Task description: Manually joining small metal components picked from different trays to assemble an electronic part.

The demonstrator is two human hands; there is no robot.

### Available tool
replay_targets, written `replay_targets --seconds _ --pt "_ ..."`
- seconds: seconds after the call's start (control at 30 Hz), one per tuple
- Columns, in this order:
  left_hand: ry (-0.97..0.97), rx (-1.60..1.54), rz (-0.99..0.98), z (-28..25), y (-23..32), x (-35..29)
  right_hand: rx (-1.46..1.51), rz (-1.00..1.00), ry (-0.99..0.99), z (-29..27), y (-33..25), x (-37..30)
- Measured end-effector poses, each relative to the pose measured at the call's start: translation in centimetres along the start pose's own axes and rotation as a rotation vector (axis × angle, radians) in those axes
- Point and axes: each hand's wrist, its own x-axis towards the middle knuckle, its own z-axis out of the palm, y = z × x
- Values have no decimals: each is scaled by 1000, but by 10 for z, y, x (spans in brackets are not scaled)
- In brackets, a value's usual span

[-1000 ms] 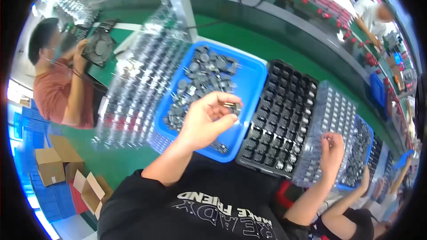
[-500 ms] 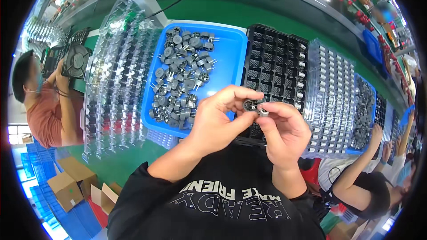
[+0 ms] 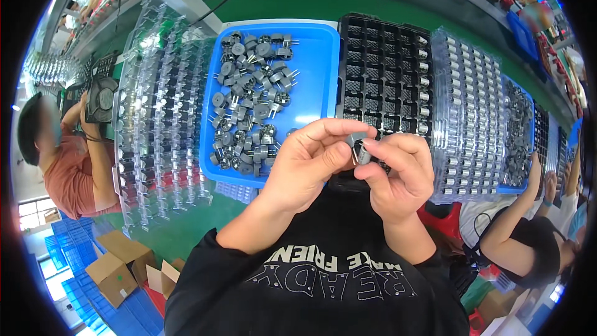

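At the far left a co-worker [image 3: 81, 177] in a rust-red shirt held a black fan [image 3: 101, 101] in front of the body. Below that, cardboard boxes [image 3: 121, 267] with raised flaps stood beside blue crates [image 3: 65, 242]. Next came the clear trays [image 3: 160, 130], with rows of moulded pockets, their right edge close to the blue bin [image 3: 311, 78]. Gray parts [image 3: 250, 101], round with thin metal pins, lay heaped loosely over the bin's left and middle; bare blue showed along its right side.

The left hand [image 3: 308, 160] was at the bin's near right corner, its thumb and forefinger gripping a small dark piece [image 3: 355, 139]. Just to the right, the right hand [image 3: 401, 171] pinched a silver cylinder [image 3: 363, 157] between thumb and forefinger. The two pieces sat right together before the near end of the black tray [image 3: 379, 68]; fingertips covered much of both, so whether they were joined or merely touching could not be told.

Silver pieces [image 3: 424, 84] lined the black tray's right column. Beside it a clear stack [image 3: 467, 112] held rows of silver pieces. Then came a second bin [image 3: 515, 189] with more gray parts, and near it another worker [image 3: 525, 249] in a black top.
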Motion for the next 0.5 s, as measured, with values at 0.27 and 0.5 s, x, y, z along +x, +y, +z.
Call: replay_targets --seconds 0.27,0.5 --pt "10 -2 20 7 -1 -1 -27 -48 36 3 3 -6" --pt "-5 26 47 2 -6 -3 -79 -29 -27 -2 -5 0"
